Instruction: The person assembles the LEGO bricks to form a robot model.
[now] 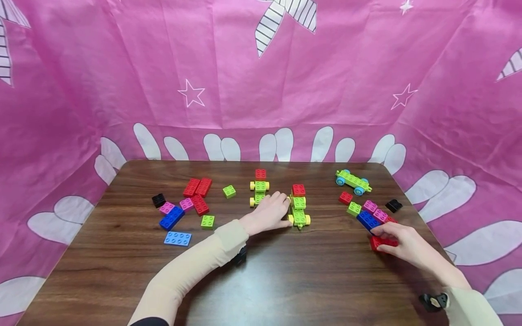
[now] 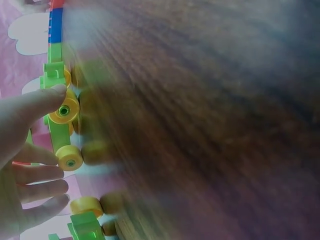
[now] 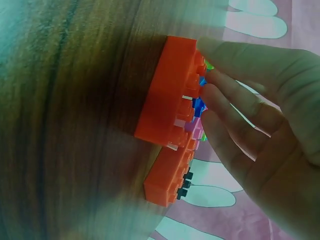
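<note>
Resting mid-desk [image 1: 122, 271], the left hand [image 1: 269, 212] touches with loose fingers the green toy car [image 1: 299, 211], whose long axis runs away from the person. The right hand [image 1: 401, 242] grips a red brick [image 1: 381, 243] at the desk's right edge.

Even, bright light up top; murky wrist views.
You get a sharp head view with soft glare on the table [image 1: 285, 280] near you, while both wrist views blur heavily, tint greenish and darken across the wood.
</note>
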`<action>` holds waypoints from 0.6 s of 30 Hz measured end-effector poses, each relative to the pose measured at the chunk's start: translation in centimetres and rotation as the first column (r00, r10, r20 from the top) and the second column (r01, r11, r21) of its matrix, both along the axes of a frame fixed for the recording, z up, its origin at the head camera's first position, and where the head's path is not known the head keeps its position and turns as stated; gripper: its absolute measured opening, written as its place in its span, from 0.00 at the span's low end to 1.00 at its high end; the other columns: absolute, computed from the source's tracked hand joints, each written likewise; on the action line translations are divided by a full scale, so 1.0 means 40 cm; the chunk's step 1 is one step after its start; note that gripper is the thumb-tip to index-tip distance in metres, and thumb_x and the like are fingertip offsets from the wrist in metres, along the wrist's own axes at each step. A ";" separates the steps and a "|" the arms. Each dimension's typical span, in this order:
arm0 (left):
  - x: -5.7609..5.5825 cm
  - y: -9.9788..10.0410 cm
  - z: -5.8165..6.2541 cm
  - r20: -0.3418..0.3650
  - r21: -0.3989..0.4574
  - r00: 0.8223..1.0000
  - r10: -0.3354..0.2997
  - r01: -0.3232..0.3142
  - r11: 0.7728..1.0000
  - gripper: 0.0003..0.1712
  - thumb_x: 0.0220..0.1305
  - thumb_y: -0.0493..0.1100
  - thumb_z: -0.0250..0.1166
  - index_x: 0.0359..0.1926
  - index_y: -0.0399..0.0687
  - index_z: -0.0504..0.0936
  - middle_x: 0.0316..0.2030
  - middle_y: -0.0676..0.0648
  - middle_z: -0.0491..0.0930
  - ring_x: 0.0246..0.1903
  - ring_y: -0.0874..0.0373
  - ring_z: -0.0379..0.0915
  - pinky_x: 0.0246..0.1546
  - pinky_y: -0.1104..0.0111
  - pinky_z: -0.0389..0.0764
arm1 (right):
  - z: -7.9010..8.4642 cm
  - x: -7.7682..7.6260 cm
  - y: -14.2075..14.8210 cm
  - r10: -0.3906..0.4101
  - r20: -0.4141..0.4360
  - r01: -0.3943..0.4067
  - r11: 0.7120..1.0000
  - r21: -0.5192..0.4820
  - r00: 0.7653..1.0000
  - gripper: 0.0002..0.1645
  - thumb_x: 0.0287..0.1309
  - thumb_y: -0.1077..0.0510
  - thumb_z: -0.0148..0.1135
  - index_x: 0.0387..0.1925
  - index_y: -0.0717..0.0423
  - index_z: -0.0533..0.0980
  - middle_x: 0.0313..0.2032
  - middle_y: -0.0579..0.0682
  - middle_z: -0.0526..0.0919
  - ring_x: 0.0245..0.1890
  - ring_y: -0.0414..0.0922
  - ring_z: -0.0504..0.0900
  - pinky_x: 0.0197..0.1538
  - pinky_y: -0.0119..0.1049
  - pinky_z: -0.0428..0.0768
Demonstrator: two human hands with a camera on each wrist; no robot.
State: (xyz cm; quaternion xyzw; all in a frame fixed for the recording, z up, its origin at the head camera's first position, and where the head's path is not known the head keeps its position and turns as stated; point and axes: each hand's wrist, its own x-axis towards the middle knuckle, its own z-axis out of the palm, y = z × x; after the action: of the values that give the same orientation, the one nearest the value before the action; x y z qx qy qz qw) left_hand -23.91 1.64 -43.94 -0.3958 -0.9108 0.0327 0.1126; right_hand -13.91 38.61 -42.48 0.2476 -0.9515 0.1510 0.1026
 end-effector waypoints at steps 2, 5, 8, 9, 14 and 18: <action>-0.003 0.001 0.001 -0.005 0.001 1.000 -0.003 0.003 1.000 0.36 0.54 0.70 0.59 0.48 0.45 0.78 0.42 0.49 0.77 0.41 0.56 0.71 0.35 0.66 0.77 | -0.004 0.002 0.001 0.006 -0.009 -0.006 1.000 0.009 1.000 0.26 0.27 0.65 0.78 0.36 0.52 0.80 0.31 0.43 0.83 0.29 0.30 0.77 0.32 0.20 0.76; -0.007 0.002 0.002 -0.007 0.001 1.000 0.001 -0.001 1.000 0.36 0.54 0.70 0.59 0.47 0.45 0.79 0.43 0.49 0.77 0.41 0.56 0.71 0.36 0.66 0.76 | -0.006 0.002 -0.001 0.006 -0.006 -0.006 1.000 0.019 1.000 0.26 0.27 0.67 0.77 0.36 0.52 0.80 0.31 0.43 0.83 0.30 0.29 0.77 0.32 0.22 0.76; -0.008 0.001 0.005 0.002 -0.001 1.000 0.005 -0.005 1.000 0.36 0.54 0.70 0.59 0.47 0.45 0.79 0.43 0.50 0.77 0.42 0.56 0.70 0.37 0.66 0.76 | -0.006 0.003 -0.007 0.011 0.011 -0.011 1.000 0.018 1.000 0.25 0.27 0.67 0.77 0.36 0.52 0.80 0.32 0.43 0.83 0.30 0.29 0.77 0.33 0.24 0.78; -0.007 -0.001 0.006 0.006 -0.001 1.000 0.005 -0.005 1.000 0.35 0.54 0.70 0.59 0.48 0.46 0.79 0.44 0.50 0.77 0.42 0.56 0.70 0.37 0.66 0.76 | -0.006 0.003 -0.010 0.013 0.016 -0.013 1.000 0.017 1.000 0.25 0.27 0.67 0.77 0.36 0.52 0.80 0.32 0.43 0.83 0.30 0.29 0.77 0.33 0.24 0.78; 0.002 -0.011 0.015 0.027 0.035 0.999 -0.017 0.016 0.999 0.33 0.55 0.67 0.60 0.51 0.48 0.77 0.47 0.51 0.78 0.44 0.57 0.70 0.37 0.67 0.77 | -0.006 0.001 -0.031 0.032 0.025 -0.033 0.999 0.021 0.999 0.26 0.27 0.66 0.78 0.37 0.51 0.80 0.33 0.42 0.84 0.31 0.31 0.78 0.34 0.25 0.79; 0.015 -0.021 0.029 0.038 0.079 0.998 -0.052 0.049 0.996 0.33 0.55 0.66 0.61 0.54 0.49 0.76 0.48 0.52 0.78 0.46 0.58 0.71 0.38 0.67 0.79 | -0.006 -0.007 -0.058 0.069 0.018 -0.070 0.998 0.011 0.997 0.27 0.27 0.66 0.78 0.37 0.52 0.80 0.34 0.42 0.85 0.32 0.33 0.79 0.37 0.20 0.77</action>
State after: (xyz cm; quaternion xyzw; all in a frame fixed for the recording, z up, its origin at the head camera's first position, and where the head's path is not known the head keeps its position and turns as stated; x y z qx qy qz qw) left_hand -23.33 0.82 -42.77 -0.4147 -0.9031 -0.0137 0.1106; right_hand -14.19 36.28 -42.72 0.2798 -0.9441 0.1511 0.0874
